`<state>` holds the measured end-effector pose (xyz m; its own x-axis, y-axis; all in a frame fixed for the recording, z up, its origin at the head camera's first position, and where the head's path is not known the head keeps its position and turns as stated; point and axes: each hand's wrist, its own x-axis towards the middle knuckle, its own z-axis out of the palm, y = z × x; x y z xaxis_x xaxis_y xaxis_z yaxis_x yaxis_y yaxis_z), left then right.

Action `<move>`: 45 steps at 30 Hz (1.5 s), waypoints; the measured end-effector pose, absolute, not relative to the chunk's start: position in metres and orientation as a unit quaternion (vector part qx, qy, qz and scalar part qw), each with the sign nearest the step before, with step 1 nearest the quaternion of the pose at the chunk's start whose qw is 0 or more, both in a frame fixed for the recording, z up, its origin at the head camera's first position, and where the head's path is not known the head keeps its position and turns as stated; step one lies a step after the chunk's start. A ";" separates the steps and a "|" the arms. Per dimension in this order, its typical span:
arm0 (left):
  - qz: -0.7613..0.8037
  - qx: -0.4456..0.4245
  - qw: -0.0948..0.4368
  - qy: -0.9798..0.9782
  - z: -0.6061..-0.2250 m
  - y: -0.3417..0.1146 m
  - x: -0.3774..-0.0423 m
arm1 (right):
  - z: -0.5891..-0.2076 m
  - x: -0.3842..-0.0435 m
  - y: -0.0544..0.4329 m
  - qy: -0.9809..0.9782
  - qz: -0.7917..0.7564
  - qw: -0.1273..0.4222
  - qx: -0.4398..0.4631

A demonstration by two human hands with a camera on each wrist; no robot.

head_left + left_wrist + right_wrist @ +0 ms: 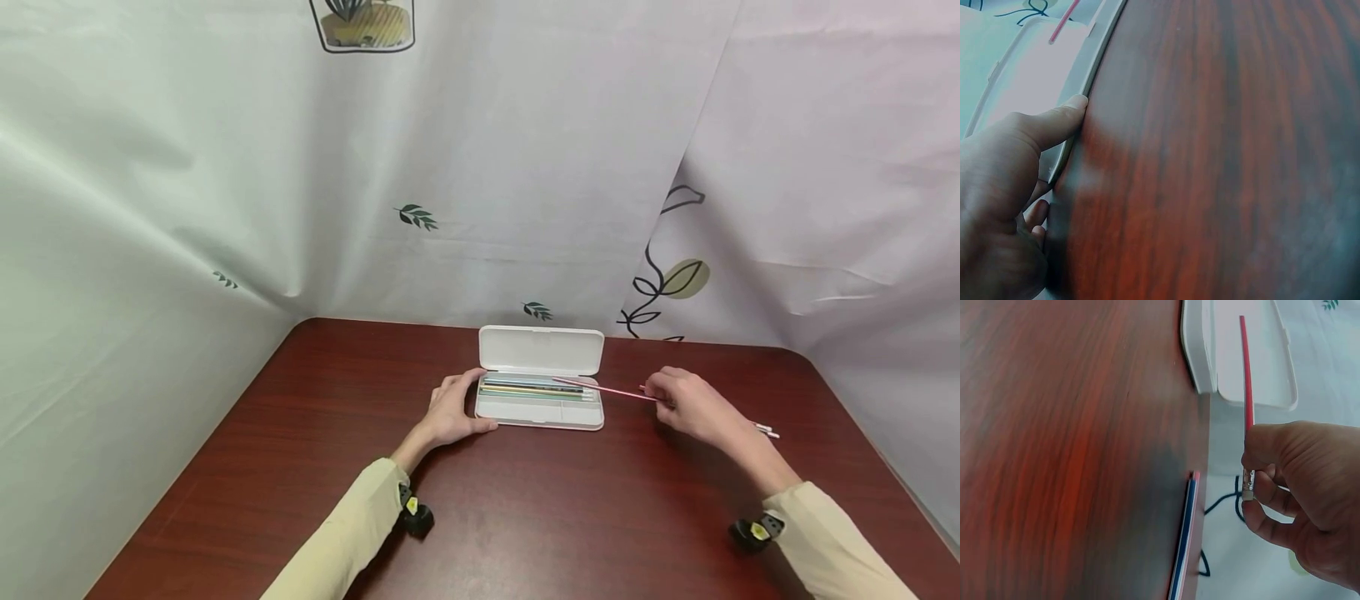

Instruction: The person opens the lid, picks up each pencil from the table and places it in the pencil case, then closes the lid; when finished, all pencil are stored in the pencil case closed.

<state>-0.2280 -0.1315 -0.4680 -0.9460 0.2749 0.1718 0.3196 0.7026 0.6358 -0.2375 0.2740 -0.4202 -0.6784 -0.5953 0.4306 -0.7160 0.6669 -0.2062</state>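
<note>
The right hand (pixel 693 406) pinches a slender, silvery-ended pencil (pixel 1248 381) near the oblong case (pixel 525 410).

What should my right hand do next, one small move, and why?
Probably lower the red pencil into the white pencil case: your right hand pinches it near its eraser, it appears to reach over the open case, the pencils inside lie lengthwise, and your left hand grips the case's end.
</note>
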 end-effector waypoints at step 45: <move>-0.353 -0.143 0.018 -0.924 -0.468 -0.131 -0.230 | -0.423 -0.267 0.186 -0.895 0.184 0.115 0.390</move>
